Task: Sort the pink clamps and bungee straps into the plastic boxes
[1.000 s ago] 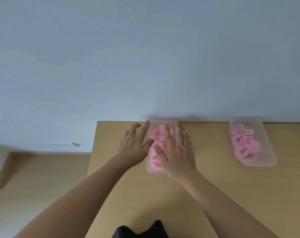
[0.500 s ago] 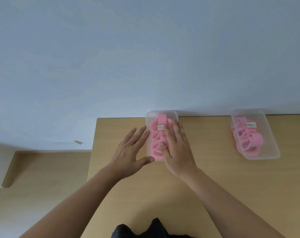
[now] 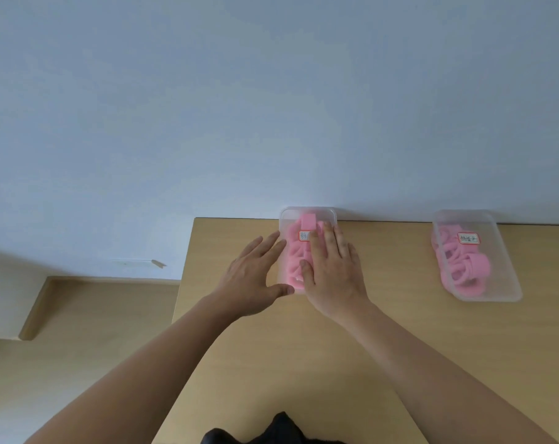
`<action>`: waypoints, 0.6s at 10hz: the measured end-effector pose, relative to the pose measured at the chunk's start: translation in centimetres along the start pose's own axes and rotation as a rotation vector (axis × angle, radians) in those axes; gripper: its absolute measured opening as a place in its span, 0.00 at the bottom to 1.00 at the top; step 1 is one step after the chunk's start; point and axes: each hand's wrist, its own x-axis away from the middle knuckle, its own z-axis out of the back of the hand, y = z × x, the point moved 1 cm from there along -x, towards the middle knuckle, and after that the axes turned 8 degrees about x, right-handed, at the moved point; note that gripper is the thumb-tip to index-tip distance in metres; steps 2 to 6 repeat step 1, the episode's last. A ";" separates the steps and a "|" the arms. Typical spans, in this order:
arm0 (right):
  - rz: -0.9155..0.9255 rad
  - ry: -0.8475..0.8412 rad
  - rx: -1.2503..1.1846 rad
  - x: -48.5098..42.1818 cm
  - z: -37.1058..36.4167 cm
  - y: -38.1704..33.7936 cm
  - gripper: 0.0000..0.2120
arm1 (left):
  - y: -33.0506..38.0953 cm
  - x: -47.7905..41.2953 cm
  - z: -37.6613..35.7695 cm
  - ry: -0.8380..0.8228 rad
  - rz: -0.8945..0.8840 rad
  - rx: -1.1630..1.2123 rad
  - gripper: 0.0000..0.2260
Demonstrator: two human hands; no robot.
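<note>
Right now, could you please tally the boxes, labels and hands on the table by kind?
Plastic boxes: 2 (left box, right box)
Labels: 2 (left label, right label)
Hands: 2 (left hand, right hand)
Total: 6; the pink pieces inside are too tangled to count.

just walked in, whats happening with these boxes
A person has both hands on the plastic box at the far edge of the table. The right hand lies flat on top of it and the left hand touches its left side. It holds pink pieces. A second box, also holding pink, sits untouched to the right.
</note>
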 end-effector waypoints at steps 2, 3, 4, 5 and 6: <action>-0.005 0.059 -0.098 0.4 2.6 0.0 0.27 | 1.9 0.5 0.9 0.133 0.011 0.093 0.34; -0.005 0.059 -0.098 0.4 2.6 0.0 0.27 | 1.9 0.5 0.9 0.133 0.011 0.093 0.34; -0.005 0.059 -0.098 0.4 2.6 0.0 0.27 | 1.9 0.5 0.9 0.133 0.011 0.093 0.34; -0.005 0.059 -0.098 0.4 2.6 0.0 0.27 | 1.9 0.5 0.9 0.133 0.011 0.093 0.34; -0.005 0.059 -0.098 0.4 2.6 0.0 0.27 | 1.9 0.5 0.9 0.133 0.011 0.093 0.34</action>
